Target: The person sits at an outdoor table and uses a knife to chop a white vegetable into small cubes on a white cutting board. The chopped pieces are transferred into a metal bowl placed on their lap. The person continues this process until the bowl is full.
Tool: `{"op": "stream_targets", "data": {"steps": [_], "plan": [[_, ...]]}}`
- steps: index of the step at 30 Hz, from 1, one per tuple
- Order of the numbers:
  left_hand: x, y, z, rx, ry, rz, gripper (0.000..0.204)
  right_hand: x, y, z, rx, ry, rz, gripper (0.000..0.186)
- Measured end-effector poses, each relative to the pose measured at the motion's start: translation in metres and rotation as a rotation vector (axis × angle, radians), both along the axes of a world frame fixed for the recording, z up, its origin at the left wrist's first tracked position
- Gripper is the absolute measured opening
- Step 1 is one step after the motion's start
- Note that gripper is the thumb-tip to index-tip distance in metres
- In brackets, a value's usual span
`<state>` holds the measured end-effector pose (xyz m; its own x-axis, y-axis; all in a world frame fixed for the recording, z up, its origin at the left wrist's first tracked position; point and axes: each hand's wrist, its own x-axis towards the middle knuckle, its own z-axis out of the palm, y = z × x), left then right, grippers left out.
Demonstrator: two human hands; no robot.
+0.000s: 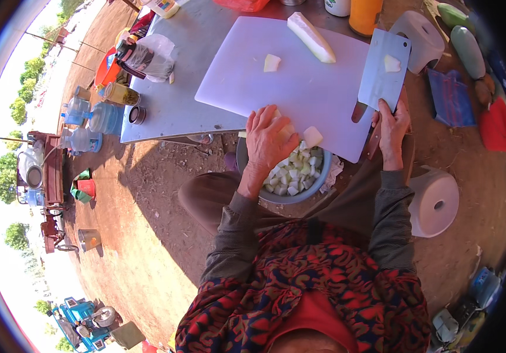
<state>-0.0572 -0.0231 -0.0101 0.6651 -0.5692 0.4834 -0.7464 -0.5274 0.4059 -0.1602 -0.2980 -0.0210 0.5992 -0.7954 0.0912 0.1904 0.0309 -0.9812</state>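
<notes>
My right hand point(393, 130) grips the handle of a cleaver point(376, 79), its broad blade raised over the right side of the white cutting board point(235, 76). A small white piece point(391, 63) sticks to the blade. My left hand point(266, 136) is curled over pale winter melon pieces point(287, 130) at the board's near edge, fingers partly hiding them. Just below, a blue-grey basin point(288, 199) holds many white cubes point(293, 172). A larger white chunk point(311, 136) lies at the edge above the basin. Farther back on the board are a long melon wedge point(311, 38) and one small piece point(271, 63).
The board rests on a metal table point(176, 112) with a bagged bottle point(153, 56) and jar point(120, 94) at left. An orange container point(363, 16) stands behind. White plastic stools point(435, 203) and whole green gourds point(467, 50) are at right.
</notes>
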Motion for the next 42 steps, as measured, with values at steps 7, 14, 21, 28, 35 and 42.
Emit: {"op": "stream_targets", "data": {"steps": [7,14,21,28,35,42], "plan": [[-0.003,0.035,0.014,-0.049,-0.111,0.109,0.032,-0.002,0.001,0.002,0.006,0.002,-0.010,0.014],[0.070,-0.085,0.054,-0.120,-0.045,0.017,0.032,-0.004,0.003,-0.001,-0.039,0.024,-0.018,0.008],[0.101,-0.207,0.036,0.240,0.060,0.175,0.048,0.000,0.006,0.001,-0.027,-0.002,-0.036,0.007],[0.097,-0.194,0.014,0.347,-0.048,0.103,0.028,-0.001,0.005,-0.003,-0.051,-0.019,-0.038,0.007],[0.063,-0.062,0.027,0.212,-0.091,-0.227,0.041,0.000,0.001,-0.006,-0.065,0.000,-0.013,0.008],[0.020,0.037,0.036,0.298,-0.031,-0.016,0.051,-0.005,0.004,0.029,-0.213,0.187,0.119,0.010]]}}
